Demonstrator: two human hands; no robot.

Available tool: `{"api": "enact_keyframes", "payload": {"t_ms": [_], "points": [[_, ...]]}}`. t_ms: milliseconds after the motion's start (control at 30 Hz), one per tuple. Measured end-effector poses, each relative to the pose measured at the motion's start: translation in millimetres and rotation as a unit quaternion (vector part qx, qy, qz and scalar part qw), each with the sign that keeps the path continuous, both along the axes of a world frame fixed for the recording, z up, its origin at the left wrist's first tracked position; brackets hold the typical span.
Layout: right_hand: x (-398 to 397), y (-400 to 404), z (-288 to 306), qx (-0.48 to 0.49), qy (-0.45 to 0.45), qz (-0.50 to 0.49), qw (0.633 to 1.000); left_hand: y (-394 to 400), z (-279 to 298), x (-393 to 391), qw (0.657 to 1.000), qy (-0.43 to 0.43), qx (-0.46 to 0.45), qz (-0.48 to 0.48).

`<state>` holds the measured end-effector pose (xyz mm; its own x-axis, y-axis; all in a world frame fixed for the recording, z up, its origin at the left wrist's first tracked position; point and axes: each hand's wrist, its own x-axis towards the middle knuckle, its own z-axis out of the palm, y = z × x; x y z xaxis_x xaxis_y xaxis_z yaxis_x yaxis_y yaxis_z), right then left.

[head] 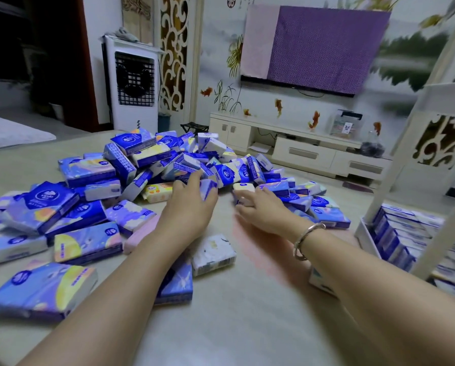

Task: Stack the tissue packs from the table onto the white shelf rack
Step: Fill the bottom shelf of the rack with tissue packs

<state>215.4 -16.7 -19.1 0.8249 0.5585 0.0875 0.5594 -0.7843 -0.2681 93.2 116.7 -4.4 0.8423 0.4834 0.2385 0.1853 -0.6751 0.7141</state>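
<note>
Item: heap of tissue packs (147,165) on my table (234,313), 11 o'clock. Left hand (192,204) curls round a blue-and-white pack (207,187). Right hand (260,210) grips a pale pack (243,190). White shelf rack (432,180), 3 o'clock; bottom tray (363,236) holds upright rows of packs (403,233).
</note>
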Motion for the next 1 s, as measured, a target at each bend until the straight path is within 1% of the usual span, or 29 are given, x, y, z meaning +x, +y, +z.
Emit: {"api": "enact_keyframes", "payload": {"t_ms": [33, 133, 200, 233, 267, 333, 367, 400, 467, 533, 567, 600, 667, 733, 800, 867, 933, 1000], "points": [[-3, 1, -1, 0.009, -0.011, 0.001, 1.000, -1, 3, 1, 0.999, -0.019, -0.049, 0.001], [-16, 2, 0, 0.077, -0.042, 0.017, 0.996, 1, 5, 7, 0.983, -0.055, -0.176, 0.002], [-23, 4, 2, 0.128, -0.011, 0.020, 0.991, -2, 5, 7, 0.965, -0.069, -0.253, 0.004], [-28, 5, 4, 0.178, 0.031, 0.012, 0.984, -3, 5, 7, 0.956, -0.077, -0.282, 0.003], [-33, 8, 7, 0.246, 0.085, 0.006, 0.966, -4, 4, 9, 0.952, -0.083, -0.295, 0.004], [-42, 10, 13, 0.384, 0.187, -0.003, 0.904, -3, 0, 11, 0.955, -0.084, -0.284, 0.008], [-45, 9, 16, 0.435, 0.221, -0.005, 0.873, -4, 0, 9, 0.957, -0.086, -0.275, 0.007], [-46, 7, 17, 0.457, 0.235, -0.006, 0.858, -4, 1, 7, 0.958, -0.083, -0.275, 0.006], [-47, -1, 18, 0.428, 0.213, -0.003, 0.879, -3, 0, 6, 0.956, -0.079, -0.282, 0.002], [-49, -7, 18, 0.403, 0.220, 0.007, 0.888, -6, -3, 5, 0.966, -0.067, -0.250, -0.011], [-49, -9, 18, 0.398, 0.226, 0.007, 0.889, -7, -5, 5, 0.973, -0.061, -0.221, -0.017], [-49, -11, 20, 0.392, 0.213, 0.002, 0.895, -9, -7, 5, 0.981, -0.057, -0.181, -0.023], [-47, -17, 24, 0.356, 0.142, -0.024, 0.923, -10, -11, 9, 0.995, -0.038, -0.082, -0.034], [-43, -30, 29, 0.304, 0.070, -0.054, 0.949, -12, -17, 15, 0.999, 0.004, 0.000, -0.041], [-35, -44, 30, 0.243, 0.009, -0.078, 0.967, -13, -22, 22, 0.996, 0.055, 0.054, -0.041], [-22, -56, 29, 0.162, -0.041, -0.100, 0.981, -13, -28, 28, 0.991, 0.085, 0.099, -0.037], [-8, -64, 27, 0.082, -0.051, -0.125, 0.987, -12, -30, 32, 0.989, 0.078, 0.121, -0.029], [0, -67, 24, 0.040, -0.047, -0.138, 0.989, -9, -30, 32, 0.990, 0.053, 0.126, -0.025]]}}
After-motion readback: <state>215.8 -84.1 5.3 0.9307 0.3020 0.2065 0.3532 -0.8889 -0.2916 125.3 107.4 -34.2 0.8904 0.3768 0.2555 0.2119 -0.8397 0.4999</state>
